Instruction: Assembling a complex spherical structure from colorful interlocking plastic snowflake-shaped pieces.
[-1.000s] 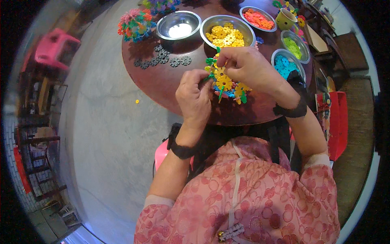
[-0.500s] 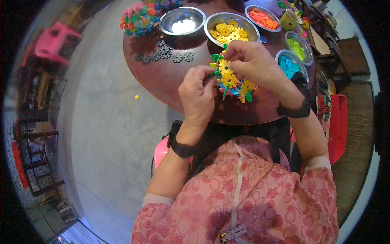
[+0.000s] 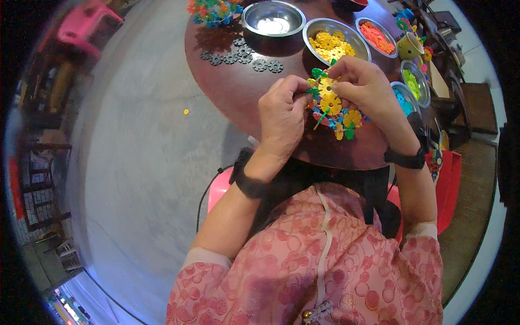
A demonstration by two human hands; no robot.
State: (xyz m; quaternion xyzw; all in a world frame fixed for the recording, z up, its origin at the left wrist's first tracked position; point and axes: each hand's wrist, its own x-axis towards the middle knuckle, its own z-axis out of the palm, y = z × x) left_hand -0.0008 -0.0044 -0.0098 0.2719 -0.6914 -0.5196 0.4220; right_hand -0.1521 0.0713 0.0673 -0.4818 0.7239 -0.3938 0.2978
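Between my hands is a cluster of interlocking plastic discs, mostly yellow and green on the near side, with blue and pink pieces lower down. Thumb and fingers of my left hand pinch a green notched disc at the cluster's left edge. On the other side, my right hand has its fingertips closed at a yellow notched disc near the top. The fingers partly cover where these discs join. The cluster is over the round dark table, close to its near edge.
Beyond my hands stand metal bowls: one without discs, others with yellow, orange, green and blue discs. Several black discs lie at left. A yellow cup stands at right. One yellow disc lies on the floor.
The view has shifted, so the table, bowls and hands appear further right. Both hands keep their pinch on the cluster, with little visible change in it.
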